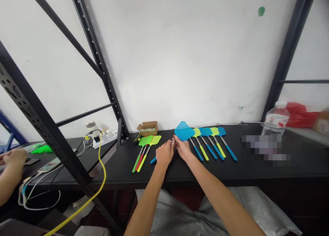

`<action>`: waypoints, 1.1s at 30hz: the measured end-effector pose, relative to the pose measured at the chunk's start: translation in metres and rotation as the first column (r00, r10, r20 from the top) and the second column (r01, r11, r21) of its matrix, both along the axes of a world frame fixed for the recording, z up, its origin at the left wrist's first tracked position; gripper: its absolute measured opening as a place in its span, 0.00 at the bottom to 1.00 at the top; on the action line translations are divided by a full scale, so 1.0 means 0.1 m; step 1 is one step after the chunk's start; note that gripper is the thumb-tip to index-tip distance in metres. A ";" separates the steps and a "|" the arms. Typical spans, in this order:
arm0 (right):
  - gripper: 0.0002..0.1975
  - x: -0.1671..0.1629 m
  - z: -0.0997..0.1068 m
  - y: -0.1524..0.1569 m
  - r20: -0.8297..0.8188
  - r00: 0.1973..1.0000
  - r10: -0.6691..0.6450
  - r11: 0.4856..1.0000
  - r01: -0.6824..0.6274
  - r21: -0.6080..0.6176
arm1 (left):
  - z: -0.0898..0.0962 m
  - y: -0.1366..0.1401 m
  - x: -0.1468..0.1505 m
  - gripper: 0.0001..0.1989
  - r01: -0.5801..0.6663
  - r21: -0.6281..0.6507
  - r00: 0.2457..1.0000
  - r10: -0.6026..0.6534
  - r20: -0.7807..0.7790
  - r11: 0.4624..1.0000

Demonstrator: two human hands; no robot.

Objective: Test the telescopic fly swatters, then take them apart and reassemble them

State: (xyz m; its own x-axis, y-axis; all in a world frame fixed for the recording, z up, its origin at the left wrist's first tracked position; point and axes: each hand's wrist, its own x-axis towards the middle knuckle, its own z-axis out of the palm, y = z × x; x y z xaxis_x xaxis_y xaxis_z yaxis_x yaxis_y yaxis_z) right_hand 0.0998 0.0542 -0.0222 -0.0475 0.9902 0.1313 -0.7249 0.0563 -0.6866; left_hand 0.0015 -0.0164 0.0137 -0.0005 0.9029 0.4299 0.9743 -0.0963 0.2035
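Both bare hands are closed on one blue plastic fly swatter with a diamond-shaped mesh head and a thin metal shaft (183,131). The left hand (164,153), back upward and fingers curled, wraps the lower part, the blue handle end poking out at its left. The right hand (183,147), just beside it, grasps the shaft right below the mesh head, which points up and away. The forearms reach forward and converge at the grip, the right one slanting more.

Just right of the grip, blue and yellow-green swatters (212,151) lie in an overlapping row on the black tabletop (113,169). Near on the left lie three swatters with green, red and yellow handles (142,158), a small open brown cardboard box (148,128) behind them. Well apart stand a white power strip (106,139), left, and a clear plastic bottle (276,119), right.
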 end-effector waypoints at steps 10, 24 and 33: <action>0.14 0.00 0.00 0.17 -0.021 0.994 -0.110 0.993 0.109 -0.047 | -0.07 0.06 0.02 0.20 -0.040 -0.018 0.998 0.041 0.049 0.999; 0.11 0.09 0.03 0.21 0.007 1.000 0.021 0.998 -0.021 -0.054 | -0.14 0.27 0.00 0.20 0.556 -0.185 0.430 -0.089 0.899 0.810; 0.19 0.10 0.08 0.19 0.034 0.999 -0.026 0.995 0.029 -0.094 | -0.18 0.49 0.19 0.20 0.608 0.006 0.351 -0.275 0.895 0.794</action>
